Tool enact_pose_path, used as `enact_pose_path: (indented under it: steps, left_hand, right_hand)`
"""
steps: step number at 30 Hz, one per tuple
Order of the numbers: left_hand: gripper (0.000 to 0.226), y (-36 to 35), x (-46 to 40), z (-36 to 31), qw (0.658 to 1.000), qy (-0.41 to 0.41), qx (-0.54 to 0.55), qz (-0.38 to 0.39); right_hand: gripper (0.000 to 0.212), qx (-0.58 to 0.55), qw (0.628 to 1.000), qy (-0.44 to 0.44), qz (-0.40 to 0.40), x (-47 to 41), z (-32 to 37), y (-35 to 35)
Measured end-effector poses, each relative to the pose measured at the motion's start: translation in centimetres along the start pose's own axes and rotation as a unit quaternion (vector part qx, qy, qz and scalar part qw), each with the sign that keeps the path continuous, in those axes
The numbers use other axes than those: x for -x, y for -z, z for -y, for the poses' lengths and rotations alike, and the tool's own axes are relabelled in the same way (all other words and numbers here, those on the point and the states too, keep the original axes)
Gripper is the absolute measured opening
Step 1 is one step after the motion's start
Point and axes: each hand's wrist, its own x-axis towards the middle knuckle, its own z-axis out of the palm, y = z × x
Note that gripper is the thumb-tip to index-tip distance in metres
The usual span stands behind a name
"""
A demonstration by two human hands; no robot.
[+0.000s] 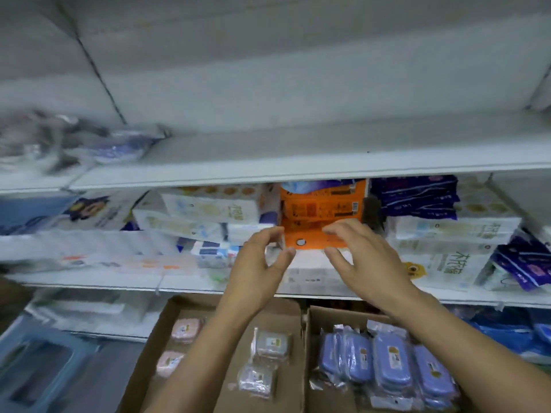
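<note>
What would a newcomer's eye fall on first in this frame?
The stack of orange packs at the centre of the middle shelf stands out among white and dark blue packets. The left hand and right hand are at the bottom edge of its lowest pack, fingers curled; blur hides whether they grip it. Below right, blue cases fill a cardboard box.

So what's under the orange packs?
A white pack lies under the orange packs on the shelf. The left hand and right hand cover part of it; anything behind cannot be seen.
</note>
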Motion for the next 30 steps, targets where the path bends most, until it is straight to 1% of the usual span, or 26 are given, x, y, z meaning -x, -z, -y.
enact_pose_path:
  steps: [4, 9, 14, 18, 21, 24, 27, 30]
  left_hand:
    - [0.039, 6.3, 0.6, 0.4, 0.999, -0.01, -0.027, -0.017]
    - [0.036, 12.6, 0.6, 2.9, 0.996, 0.017, 0.014, -0.084]
    - [0.037, 20.4, -0.9, 7.1, 0.995, 0.024, 0.008, -0.094]
    - [0.037, 27.4, -3.4, 12.0, 0.994, 0.037, 0.011, -0.102]
    - [0.04, 32.0, -6.3, 15.8, 0.995, 0.039, 0.014, -0.087]
    - [0.042, 35.2, -10.1, 18.7, 0.997, 0.034, 0.011, -0.066]
    - [0.045, 37.8, -14.3, 21.1, 0.998, 0.028, -0.024, -0.059]
    - [0.056, 39.3, -18.7, 23.7, 0.997, 0.023, -0.064, -0.029]
  right_hand:
    - [0.028, -0.003, 0.998, 0.066, -0.012, -3.2, 5.2, 0.2]
    - [0.028, -0.007, 0.994, 0.112, -0.009, -7.2, 10.9, -1.4]
    - [0.031, -0.034, 0.989, 0.142, -0.001, -12.1, 17.3, -5.2]
    - [0.032, -0.04, 0.987, 0.154, 0.015, -16.5, 23.0, -9.5]
    - [0.032, -0.03, 0.989, 0.143, 0.021, -20.1, 26.4, -12.6]
    - [0.031, -0.024, 0.993, 0.115, 0.027, -23.6, 28.7, -15.4]
    - [0.03, -0.015, 0.996, 0.082, 0.04, -26.6, 29.9, -17.7]
    - [0.033, 0.009, 0.997, 0.058, 0.058, -29.7, 30.1, -19.0]
